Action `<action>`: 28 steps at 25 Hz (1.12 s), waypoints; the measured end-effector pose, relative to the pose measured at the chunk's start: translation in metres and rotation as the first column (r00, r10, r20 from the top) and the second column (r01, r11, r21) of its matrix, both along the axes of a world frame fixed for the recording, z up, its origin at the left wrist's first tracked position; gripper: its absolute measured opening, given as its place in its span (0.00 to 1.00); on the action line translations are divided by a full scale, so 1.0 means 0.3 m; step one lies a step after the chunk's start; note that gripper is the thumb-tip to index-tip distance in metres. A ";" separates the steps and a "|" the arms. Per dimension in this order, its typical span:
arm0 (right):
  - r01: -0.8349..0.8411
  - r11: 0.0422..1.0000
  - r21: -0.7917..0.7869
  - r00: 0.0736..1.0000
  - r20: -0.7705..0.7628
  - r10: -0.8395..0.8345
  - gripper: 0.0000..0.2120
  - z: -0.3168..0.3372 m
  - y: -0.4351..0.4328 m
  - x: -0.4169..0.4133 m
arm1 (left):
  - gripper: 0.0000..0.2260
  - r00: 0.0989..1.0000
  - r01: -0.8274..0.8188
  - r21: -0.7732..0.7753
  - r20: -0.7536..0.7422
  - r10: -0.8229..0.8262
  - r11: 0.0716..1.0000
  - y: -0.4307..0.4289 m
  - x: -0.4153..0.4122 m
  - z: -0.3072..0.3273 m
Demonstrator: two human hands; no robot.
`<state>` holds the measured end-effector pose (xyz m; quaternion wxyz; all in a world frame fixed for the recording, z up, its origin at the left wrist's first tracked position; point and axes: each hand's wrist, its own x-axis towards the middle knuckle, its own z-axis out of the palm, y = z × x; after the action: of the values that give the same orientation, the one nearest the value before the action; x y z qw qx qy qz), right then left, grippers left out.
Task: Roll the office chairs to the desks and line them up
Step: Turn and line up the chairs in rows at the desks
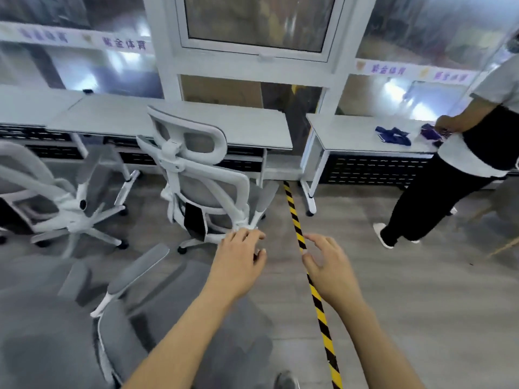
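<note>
A white-framed office chair with grey mesh [196,175] stands at the middle desk [174,122], its back towards me. A second white chair [56,197] stands at the left desk, partly cut off. A third grey chair [134,318] fills the lower left close to me, blurred, its armrest pointing up. My left hand [238,262] hovers with relaxed fingers just behind the middle chair's base, holding nothing. Beside it, my right hand [328,265] is spread over the striped floor tape, also empty.
Yellow-black tape [309,276] runs across the grey floor from the desks towards me. Another person [463,153] stands at the right desk [365,136], where dark blue cloth items lie. Glass partitions rise behind the desks. Bare floor lies to the right.
</note>
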<state>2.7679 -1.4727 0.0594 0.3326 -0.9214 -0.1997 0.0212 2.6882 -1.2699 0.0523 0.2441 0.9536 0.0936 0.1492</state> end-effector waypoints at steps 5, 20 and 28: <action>-0.229 0.973 -0.009 0.973 -0.041 0.228 0.17 -0.060 0.135 0.394 | 0.13 0.972 -0.221 0.068 -0.068 0.225 0.973 0.152 0.200 -0.023; -0.473 0.818 -0.327 0.870 -0.030 0.491 0.22 -0.256 1.158 0.809 | 0.13 0.821 -0.531 0.043 -0.219 0.527 0.846 0.599 0.295 -0.170; -0.324 0.940 -0.110 0.898 0.275 0.342 0.16 -0.421 1.137 0.845 | 0.19 0.818 -0.550 0.111 -0.129 0.560 0.828 1.020 0.478 -0.215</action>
<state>3.0213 -1.1316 -0.0669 0.2628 -0.8764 -0.4002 -0.0514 2.8316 -0.9638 -0.0121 0.1490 0.9014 0.3808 0.1422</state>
